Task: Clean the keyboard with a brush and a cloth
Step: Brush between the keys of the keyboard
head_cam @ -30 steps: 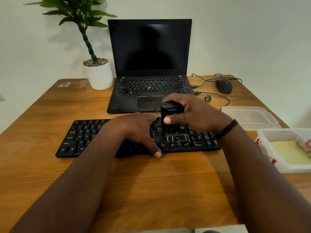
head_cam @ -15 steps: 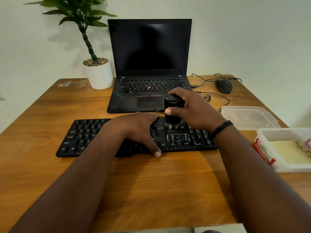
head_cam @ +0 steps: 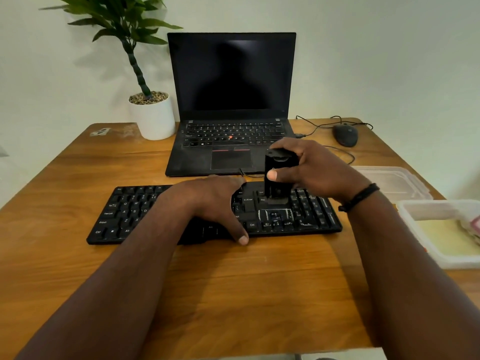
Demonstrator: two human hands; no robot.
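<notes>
A flat black plastic keyboard (head_cam: 135, 211) with white lettering lies lengthwise across the middle of a brown wooden table (head_cam: 233, 294), just in front of an open black laptop (head_cam: 231, 100). A squat black block-shaped brush (head_cam: 276, 175) stands upright on the keyboard's right part, its lower end touching the keys above the arrow cluster; the bristles themselves are too dark and blurred to make out.

The right hand (head_cam: 317, 170) grips the brush from the right side, thumb pressed on its near face and fingers curled over its top and far side. A dark band (head_cam: 359, 197) circles that wrist. The left hand (head_cam: 215, 201) rests palm down on the middle of the keyboard with its fingers relaxed and spread, the thumb reaching over the near edge onto the table; it grasps nothing.

To the right, near the table's edge, sits an open translucent plastic box (head_cam: 415, 211) holding something pale yellow, possibly a cloth. Its clear lid (head_cam: 389, 178) lies flat just behind it. Farther back on the right is a dark corded mouse (head_cam: 345, 135), its cable looping across the wood. Left of the laptop stands a white pot (head_cam: 153, 118) with a green leafy plant (head_cam: 122, 19), against a plain pale wall.
</notes>
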